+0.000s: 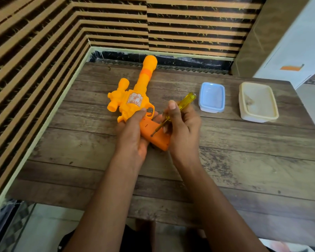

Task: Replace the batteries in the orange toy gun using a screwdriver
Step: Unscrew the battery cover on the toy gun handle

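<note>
The orange toy gun lies on the wooden table, barrel pointing away from me, with a scope on its left side. My left hand grips the gun at the trigger and handle. The darker orange handle faces up between my hands. My right hand holds a screwdriver with a clear yellow handle. Its metal tip rests on a screw in the handle's cover, slanted down to the left.
A small bluish plastic container stands to the right of the gun. Farther right is a larger cream container with something small inside. A ribbed wall runs along the table's left and back edges. A white cabinet stands at the far right.
</note>
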A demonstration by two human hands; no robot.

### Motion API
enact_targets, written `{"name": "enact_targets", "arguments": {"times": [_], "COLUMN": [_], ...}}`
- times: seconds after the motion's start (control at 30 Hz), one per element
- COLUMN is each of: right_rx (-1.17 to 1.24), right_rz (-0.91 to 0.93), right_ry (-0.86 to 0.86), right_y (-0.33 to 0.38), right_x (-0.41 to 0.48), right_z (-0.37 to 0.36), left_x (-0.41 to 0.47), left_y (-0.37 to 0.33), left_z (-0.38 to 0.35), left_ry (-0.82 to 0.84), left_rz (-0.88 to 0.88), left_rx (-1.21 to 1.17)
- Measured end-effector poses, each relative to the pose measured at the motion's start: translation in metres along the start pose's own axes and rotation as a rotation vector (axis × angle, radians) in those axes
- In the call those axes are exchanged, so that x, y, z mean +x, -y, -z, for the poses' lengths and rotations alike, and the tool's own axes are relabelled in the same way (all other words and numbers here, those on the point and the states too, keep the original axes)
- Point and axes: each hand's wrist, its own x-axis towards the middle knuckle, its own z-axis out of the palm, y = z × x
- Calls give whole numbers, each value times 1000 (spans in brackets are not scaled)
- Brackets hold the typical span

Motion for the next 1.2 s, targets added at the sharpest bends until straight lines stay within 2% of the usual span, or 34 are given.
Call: {"name": "enact_targets", "arguments": {"times": [0.23, 0.43, 0.77, 1.0, 1.2], "right_rx": [-322, -319, -397, -534, -450], "right_rz": [259, 305, 424, 528, 456], "right_ry": [263, 384, 386, 259, 184], "right_y": [8, 12, 21, 18, 18], "right_x": [4, 3, 1, -7, -14], "right_z": [5, 10, 19, 24, 10], "left_x": [6, 7, 14, 10, 14], "left_y": [5, 6, 6, 6, 6], "left_z": [8, 11, 14, 9, 11], "left_ry": [65, 98, 65, 35, 11], "left_rz": [-79, -106, -42, -3, 11], "left_rx": [68, 90, 64, 75, 93]}}
